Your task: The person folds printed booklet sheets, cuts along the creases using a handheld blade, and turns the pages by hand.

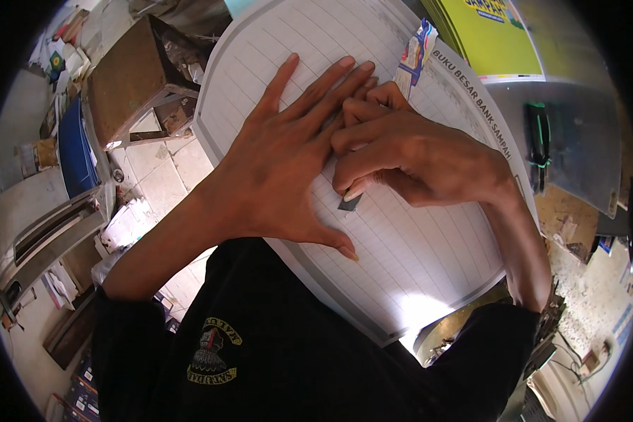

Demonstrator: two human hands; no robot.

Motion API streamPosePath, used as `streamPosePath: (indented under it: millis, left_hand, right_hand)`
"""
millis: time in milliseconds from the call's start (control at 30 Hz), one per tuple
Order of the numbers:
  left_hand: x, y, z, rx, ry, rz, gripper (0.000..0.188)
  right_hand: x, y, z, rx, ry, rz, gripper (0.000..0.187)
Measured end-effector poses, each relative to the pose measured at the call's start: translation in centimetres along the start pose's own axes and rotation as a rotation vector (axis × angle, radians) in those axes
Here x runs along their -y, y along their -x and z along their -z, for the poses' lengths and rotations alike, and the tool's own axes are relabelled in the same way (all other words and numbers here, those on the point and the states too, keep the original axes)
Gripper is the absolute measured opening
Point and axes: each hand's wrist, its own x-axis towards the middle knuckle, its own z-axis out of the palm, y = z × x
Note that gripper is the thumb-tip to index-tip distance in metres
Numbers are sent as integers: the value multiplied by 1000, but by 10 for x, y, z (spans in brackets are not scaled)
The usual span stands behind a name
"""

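A large white board with a ruled grid and a grey rim lies under both my hands. My left hand rests flat on it, fingers stretched out and thumb spread toward the near edge. Beside it, my right hand is closed, its fingers pinching a small dark grey block, which looks like an eraser, against the board. Most of the block is hidden by the fingers. Just beyond the right knuckles is a crumpled blue, white and red wrapper; whether the hand touches it cannot be made out.
A yellow-green printed sheet and a grey surface with a black and green object are at the right. Left of the board stand a brown cardboard box and a blue folder-like panel. Pale floor tiles show between.
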Motion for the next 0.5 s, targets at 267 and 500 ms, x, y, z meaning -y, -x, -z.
streamPosePath:
  millis: [267, 500]
  left_hand:
    - [2, 1, 0, 5, -22, -19, 143]
    - [-11, 4, -9, -87, 13, 58, 147]
  right_hand:
    - [18, -3, 1, -268, 100, 62, 15]
    - [90, 31, -2, -476, 505, -414, 16]
